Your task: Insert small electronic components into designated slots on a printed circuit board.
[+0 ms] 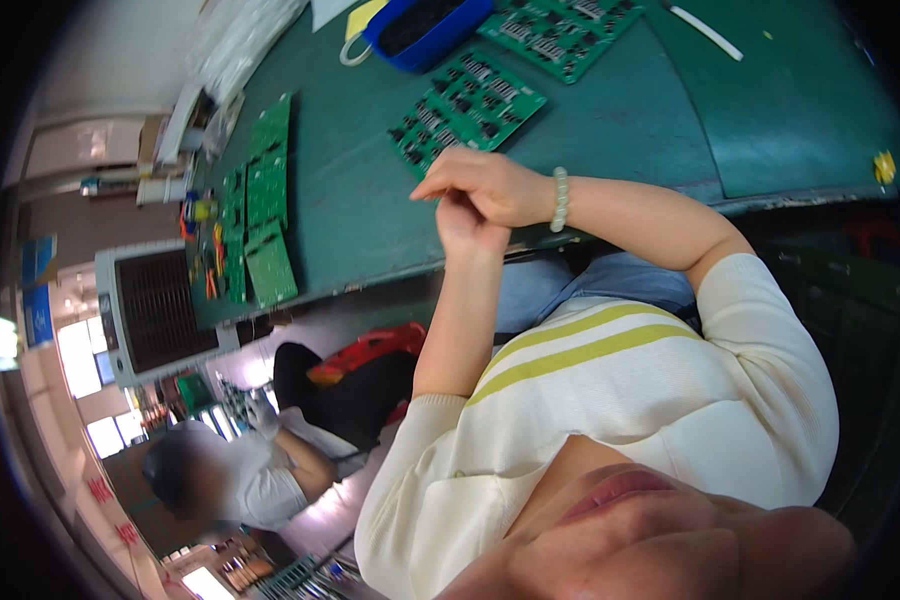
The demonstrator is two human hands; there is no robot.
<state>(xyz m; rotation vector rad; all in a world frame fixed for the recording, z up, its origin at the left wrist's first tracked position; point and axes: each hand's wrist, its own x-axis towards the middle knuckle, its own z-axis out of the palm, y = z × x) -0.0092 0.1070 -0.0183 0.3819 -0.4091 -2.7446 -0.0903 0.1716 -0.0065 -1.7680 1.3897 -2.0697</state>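
Near the front edge of the green table (610, 140), my two hands are together. My right hand (500, 187), below a pale bead bracelet (560, 200), lies across my left hand (465, 222) with its fingers bent around it. Most of the left hand's fingers are hidden beneath it. Just beyond the hands sits a green circuit board (470, 105) with many black and white parts. A second populated circuit board (562, 35) lies farther back. Left of that stands a blue bin (395, 45) holding small black parts.
More green boards (270, 265) line the table's left end, beside coloured-handled tools (213, 260). A white pen-like stick (708, 33) lies at the far right, and a small yellow object (884, 168) at the right edge. Another person (270, 485) sits at left, below a large vented unit (165, 305).
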